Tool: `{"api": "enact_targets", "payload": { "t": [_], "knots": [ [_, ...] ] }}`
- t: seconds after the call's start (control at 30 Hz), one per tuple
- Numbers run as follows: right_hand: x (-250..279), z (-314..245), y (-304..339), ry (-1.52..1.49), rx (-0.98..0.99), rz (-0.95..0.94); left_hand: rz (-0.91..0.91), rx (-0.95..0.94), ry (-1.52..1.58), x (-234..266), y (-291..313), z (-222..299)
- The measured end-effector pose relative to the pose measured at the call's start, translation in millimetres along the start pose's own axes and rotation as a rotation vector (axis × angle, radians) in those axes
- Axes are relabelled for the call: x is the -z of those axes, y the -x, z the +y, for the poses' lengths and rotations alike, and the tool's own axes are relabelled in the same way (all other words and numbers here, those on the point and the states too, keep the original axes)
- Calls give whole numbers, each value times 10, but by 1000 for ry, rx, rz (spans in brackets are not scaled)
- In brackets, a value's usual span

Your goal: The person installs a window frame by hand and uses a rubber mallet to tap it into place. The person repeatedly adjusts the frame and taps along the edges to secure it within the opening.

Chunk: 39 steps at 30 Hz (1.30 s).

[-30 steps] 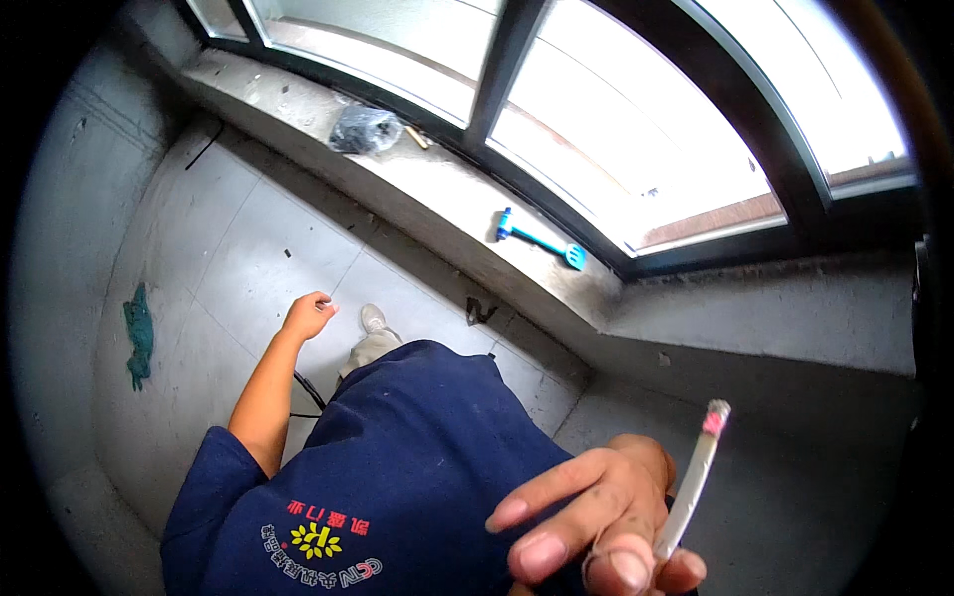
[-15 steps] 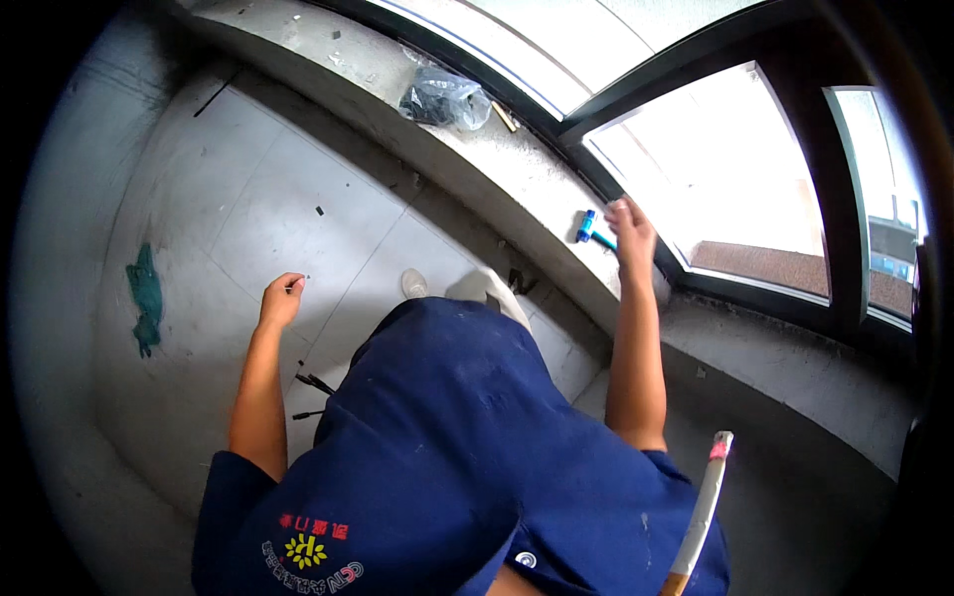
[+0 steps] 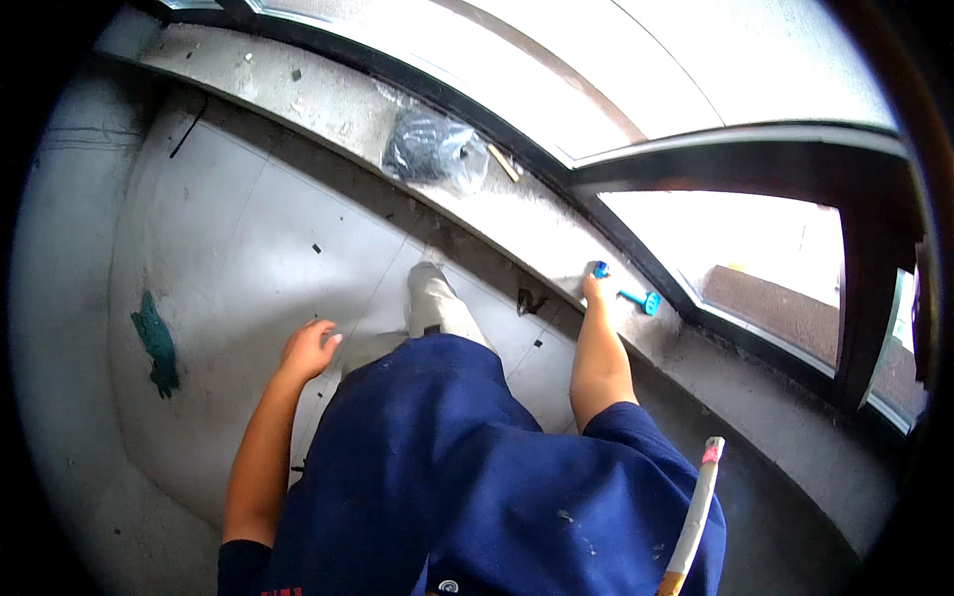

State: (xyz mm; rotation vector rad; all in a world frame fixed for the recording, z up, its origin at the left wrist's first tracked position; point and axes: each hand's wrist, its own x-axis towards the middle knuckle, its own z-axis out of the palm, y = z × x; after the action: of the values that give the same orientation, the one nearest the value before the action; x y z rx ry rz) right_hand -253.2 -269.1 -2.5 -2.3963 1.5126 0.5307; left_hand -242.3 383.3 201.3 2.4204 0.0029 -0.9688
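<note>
Single head-worn fisheye view, looking steeply down over torso toward window sill (image 3: 556, 233), close range

The blue tool (image 3: 626, 294) is lying flat on the grey concrete window ledge (image 3: 537, 228), close beneath the dark window frame. It is a slim, bright turquoise-blue plastic item with a narrow shaft and a wider head at its right end, pointing toward the glass. The shaft is running roughly along the ledge, tilting slightly downward to the right. The right hand (image 3: 594, 290) is resting on its left end, covering part of the handle. Whether the fingers are closing around it cannot be determined.
</note>
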Motion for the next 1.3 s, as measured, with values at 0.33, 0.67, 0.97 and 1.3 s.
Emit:
{"api": "enact_targets", "payload": {
  "t": [0.33,0.67,0.97,1.3],
  "knots": [
    [128,242,127,86,-88,-61,-129,-525,-491,292,-2587,1714],
    [441,29,2967,-330,-127,6,84,-531,-366,832,-3717,1500],
    [-630,-753,4292,-923,-489,-353,278,-261,460,2356,-3387,826],
    [-279,-2033,4000,-787,-333,-515,148,32,1289,3745,-3898,263]
  ]
}}
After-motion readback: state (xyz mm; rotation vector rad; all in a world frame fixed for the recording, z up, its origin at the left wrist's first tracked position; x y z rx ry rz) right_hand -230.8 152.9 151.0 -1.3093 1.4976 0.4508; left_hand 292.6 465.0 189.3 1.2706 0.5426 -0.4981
